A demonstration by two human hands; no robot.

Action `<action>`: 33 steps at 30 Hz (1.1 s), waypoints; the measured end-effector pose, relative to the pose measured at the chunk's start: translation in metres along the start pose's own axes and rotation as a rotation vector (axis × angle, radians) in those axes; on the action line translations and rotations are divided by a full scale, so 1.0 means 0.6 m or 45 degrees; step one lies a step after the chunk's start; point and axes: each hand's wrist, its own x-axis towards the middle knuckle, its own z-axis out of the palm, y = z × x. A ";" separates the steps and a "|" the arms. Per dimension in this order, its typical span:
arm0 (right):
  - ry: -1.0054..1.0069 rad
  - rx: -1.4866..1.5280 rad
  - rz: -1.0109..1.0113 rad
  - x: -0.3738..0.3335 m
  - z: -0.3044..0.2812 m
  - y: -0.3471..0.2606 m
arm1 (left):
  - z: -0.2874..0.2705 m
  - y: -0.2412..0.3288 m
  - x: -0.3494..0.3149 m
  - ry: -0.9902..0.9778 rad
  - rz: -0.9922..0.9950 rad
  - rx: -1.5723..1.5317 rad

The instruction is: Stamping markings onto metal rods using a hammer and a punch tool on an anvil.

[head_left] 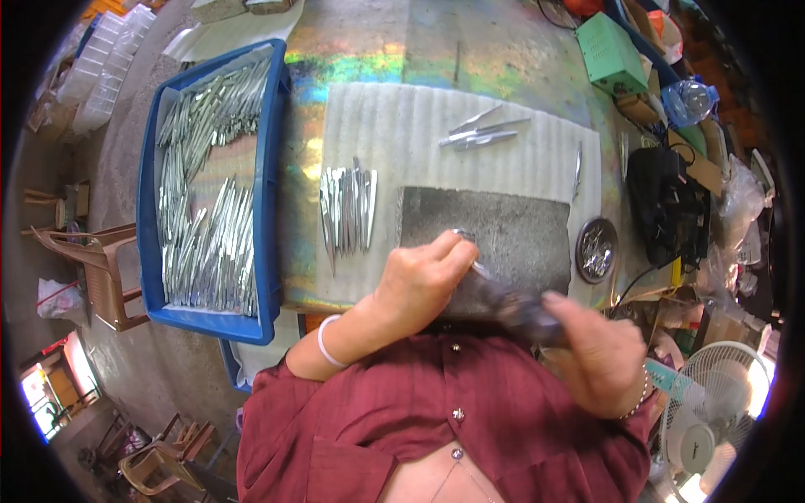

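My left hand is closed over the near edge of a dark grey slab. A shiny metal tip pokes out past its fingers; the rest of that piece is hidden. My right hand is wrapped round a dark tool, smeared by motion, whose metal end reaches toward the left fingers. Beyond the slab lie a few slim metal pieces like tweezers, on a white foam sheet. A row of similar pieces lies left of the slab.
On the left, a blue tray holds many slim metal pieces. A round dish of small metal bits sits right of the slab. Farther right are a black bag, a green box, a plastic bottle and a fan.
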 end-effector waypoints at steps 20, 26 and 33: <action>0.087 -0.153 0.487 -0.036 0.141 0.111 | -0.066 0.012 0.036 -0.044 -0.871 -1.928; 0.292 -0.125 0.834 -0.007 0.099 0.269 | -0.063 0.019 0.054 -0.121 -0.943 -1.908; 0.139 -0.325 1.037 0.017 0.121 0.423 | -0.065 0.025 0.066 -0.220 -1.007 -1.762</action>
